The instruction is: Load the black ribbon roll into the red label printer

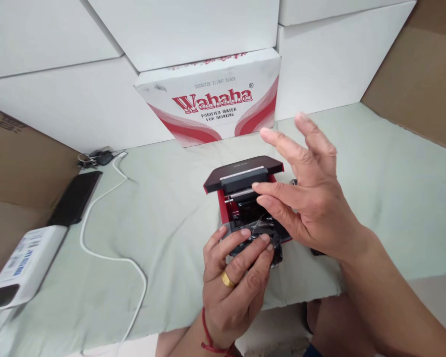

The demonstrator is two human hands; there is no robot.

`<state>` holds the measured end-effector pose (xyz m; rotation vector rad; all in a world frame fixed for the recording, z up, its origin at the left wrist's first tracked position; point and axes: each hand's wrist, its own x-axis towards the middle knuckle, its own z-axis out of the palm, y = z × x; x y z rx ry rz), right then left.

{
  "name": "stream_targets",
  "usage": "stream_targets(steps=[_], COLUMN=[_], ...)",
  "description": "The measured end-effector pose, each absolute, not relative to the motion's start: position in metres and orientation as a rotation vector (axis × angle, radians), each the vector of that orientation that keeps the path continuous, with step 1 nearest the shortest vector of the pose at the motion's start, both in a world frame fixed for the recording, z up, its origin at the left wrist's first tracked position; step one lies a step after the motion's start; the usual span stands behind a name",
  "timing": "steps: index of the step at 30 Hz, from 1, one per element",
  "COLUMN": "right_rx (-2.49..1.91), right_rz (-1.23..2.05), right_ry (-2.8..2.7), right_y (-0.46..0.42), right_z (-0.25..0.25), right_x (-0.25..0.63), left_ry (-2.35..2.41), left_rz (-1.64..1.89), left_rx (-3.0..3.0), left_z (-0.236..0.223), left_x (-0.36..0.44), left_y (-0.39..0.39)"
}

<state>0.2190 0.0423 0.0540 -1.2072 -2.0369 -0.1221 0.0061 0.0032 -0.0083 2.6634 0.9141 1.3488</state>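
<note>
A red-and-black box-shaped device (225,210) sits on the cloth with its dark lid (241,171) raised. A shiny metal rod (241,193) lies slantwise across its opening. My right hand (312,193) is over the device, thumb and index finger closed together at the rod, the other visible fingers raised and spread. My left hand (238,282), wearing a gold ring and a red cord, is closed on a clear plastic bag (278,253) at the device's near side. Dark shapes show through the plastic; what they are is unclear.
A Wahaha water carton (215,109) stands behind, before stacked white boxes (186,29). On the left lie a white cable (83,238), a black flat object (76,198) and a white device (26,263). Cardboard walls (423,74) flank the cloth-covered surface (163,277).
</note>
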Motion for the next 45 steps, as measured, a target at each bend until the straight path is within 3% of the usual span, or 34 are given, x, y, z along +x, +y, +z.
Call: stream_targets(steps=[5, 10, 27, 36, 45], right_rx=[-1.028, -1.184, -1.527, -1.328, -1.023], right_rz=[0.286, 0.479, 0.322, 0.501, 0.158], right_ry=[-2.142, -2.069, -2.188, -2.128, -2.234], right_y=[0.038, 0.029, 0.017, 0.019, 0.018], right_z=[0.051, 0.056, 0.065, 0.057, 0.050], right_x=[0.227, 0.231, 0.239, 0.245, 0.229], left_ry=[0.924, 1.093, 1.308, 1.044, 0.987], left_rz=[1.440, 1.592, 1.401, 1.479, 1.233], left_rx=[2.648, 2.328, 1.956, 1.463, 1.299], left_z=[-0.014, -0.021, -0.015, -0.027, -0.019], left_x=[-0.002, -0.012, -0.007, -0.008, -0.014], left_y=[0.005, 0.017, 0.025, 0.044, 0.050])
